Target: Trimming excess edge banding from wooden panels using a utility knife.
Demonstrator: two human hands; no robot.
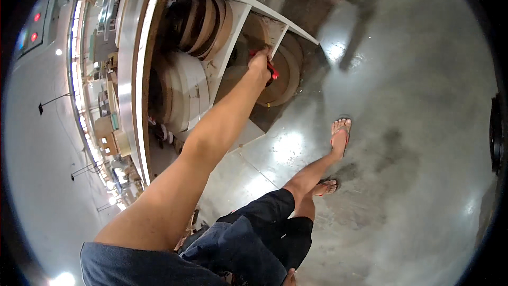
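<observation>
One arm reaches down into a low shelf of tape rolls.

Grey polished floor (402,127) fills the right side; the white shelving unit (132,74) holds brown rolls (203,24) above and white rolls (182,92) below. The left hand (260,64) is closed around a red-handled tool (272,70), right against a large brown roll (283,77) standing on edge in the lower compartment. The right hand is out of view.

Left arm stretched fully forward, elbow straight. Left hand (260,63) closed, fingers (267,72) apparently curled in a grip. Right hand barely visible at lower edge; state unclear.
</observation>
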